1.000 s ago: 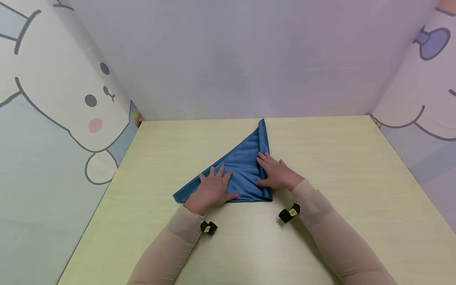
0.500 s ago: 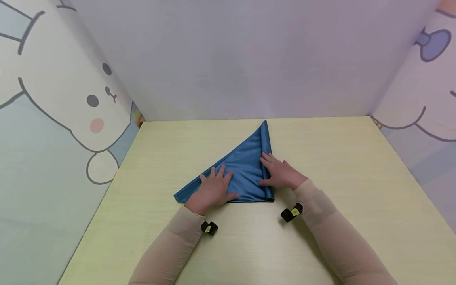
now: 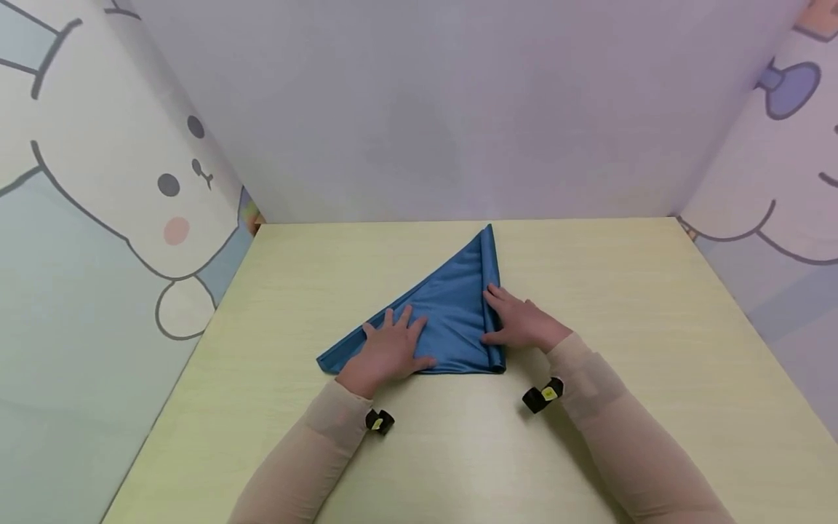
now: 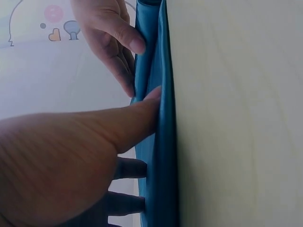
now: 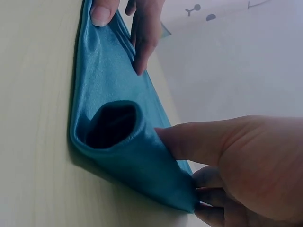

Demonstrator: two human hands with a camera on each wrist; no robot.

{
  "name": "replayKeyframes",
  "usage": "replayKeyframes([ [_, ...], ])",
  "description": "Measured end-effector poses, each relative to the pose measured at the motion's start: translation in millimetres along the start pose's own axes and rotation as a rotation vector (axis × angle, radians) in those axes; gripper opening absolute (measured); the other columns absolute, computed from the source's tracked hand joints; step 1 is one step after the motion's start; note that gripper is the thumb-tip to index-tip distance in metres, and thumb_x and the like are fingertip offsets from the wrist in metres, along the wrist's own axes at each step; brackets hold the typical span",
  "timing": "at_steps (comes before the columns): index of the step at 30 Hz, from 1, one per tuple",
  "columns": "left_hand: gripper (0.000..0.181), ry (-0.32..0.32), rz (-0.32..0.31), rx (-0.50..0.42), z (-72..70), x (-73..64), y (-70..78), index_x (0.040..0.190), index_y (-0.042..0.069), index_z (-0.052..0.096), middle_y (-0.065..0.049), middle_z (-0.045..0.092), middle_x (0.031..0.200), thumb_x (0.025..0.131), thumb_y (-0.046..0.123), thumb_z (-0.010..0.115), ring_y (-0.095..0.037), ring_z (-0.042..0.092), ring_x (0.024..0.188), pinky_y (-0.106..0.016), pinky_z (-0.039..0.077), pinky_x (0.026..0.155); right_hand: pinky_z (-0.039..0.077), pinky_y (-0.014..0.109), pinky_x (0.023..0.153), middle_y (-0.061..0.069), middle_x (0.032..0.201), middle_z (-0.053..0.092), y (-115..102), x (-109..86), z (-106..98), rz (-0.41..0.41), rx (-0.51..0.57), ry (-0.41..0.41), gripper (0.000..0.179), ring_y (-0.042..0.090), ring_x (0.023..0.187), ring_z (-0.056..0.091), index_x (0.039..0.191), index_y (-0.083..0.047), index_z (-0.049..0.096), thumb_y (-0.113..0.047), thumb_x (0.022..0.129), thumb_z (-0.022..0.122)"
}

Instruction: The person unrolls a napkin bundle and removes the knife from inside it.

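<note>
A shiny blue cloth lies on the table as a triangle, its right edge rolled into a tube. My left hand rests on the cloth's lower left part with fingers spread. In the left wrist view, its thumb touches the cloth near the front edge. My right hand rests at the tube, its thumb and fingertips touching it. The right wrist view shows the tube's hollow near end, with my right thumb against its side and the fingers partly hidden.
The pale wooden table extends around the cloth. A plain light wall rises at its far edge. Printed cartoon panels stand at both sides. Black wrist cameras are worn on the beige sleeves.
The rolled edge and my right hand have shifted slightly to the right. My left hand stays almost in place on the cloth. The head view moves a little.
</note>
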State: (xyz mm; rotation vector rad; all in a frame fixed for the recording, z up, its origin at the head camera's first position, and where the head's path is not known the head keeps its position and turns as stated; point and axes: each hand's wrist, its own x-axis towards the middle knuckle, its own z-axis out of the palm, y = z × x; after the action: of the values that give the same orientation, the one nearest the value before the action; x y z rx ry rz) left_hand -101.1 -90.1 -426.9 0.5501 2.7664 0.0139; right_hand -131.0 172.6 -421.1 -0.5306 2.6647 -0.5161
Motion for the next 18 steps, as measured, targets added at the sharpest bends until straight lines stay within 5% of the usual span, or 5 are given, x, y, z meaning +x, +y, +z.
replayKeyframes([
  [18,0.085,0.009,0.007,-0.018,0.5,-0.9,-8.9,0.153,0.022,0.028,-0.013,0.014,0.159,0.086,0.068,0.053,-0.045,0.012,0.142,-0.077,0.022,0.094,0.023,0.051,0.111,0.018,0.16,0.004,6.9,-7.8,-3.8,-0.022,0.144,-0.006,0.092,0.037,0.144,0.014,0.154,-0.001,0.009,-0.029,0.09,0.068],
])
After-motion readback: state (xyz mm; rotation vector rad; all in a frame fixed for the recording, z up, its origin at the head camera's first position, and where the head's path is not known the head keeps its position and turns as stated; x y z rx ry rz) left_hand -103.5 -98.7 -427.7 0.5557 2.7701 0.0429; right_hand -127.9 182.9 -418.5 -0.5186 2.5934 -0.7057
